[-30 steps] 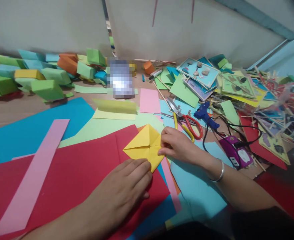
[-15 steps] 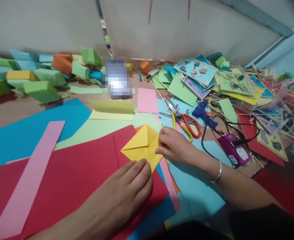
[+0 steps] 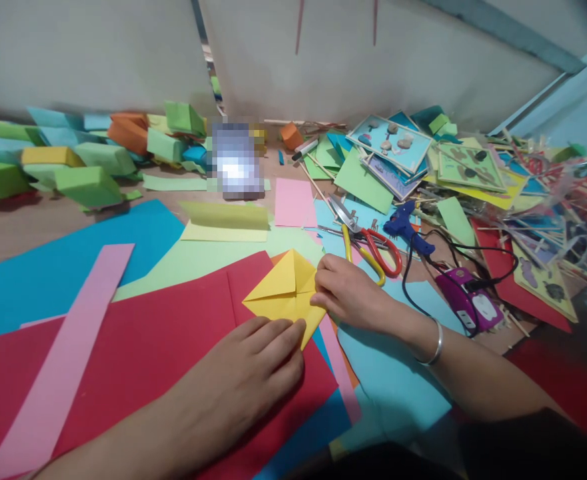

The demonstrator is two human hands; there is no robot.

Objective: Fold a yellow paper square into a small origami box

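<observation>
Hands [image 3: 260, 357], two, touch one folded yellow paper [image 3: 284, 303].

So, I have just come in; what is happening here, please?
A person has both bare hands on a folded, diamond-shaped yellow paper. The left hand lies over its lower-left edge; the right hand appears to pinch its right corner. Underneath is a large red paper sheet. Red-handled metal scissors lie beyond the right hand.
</observation>
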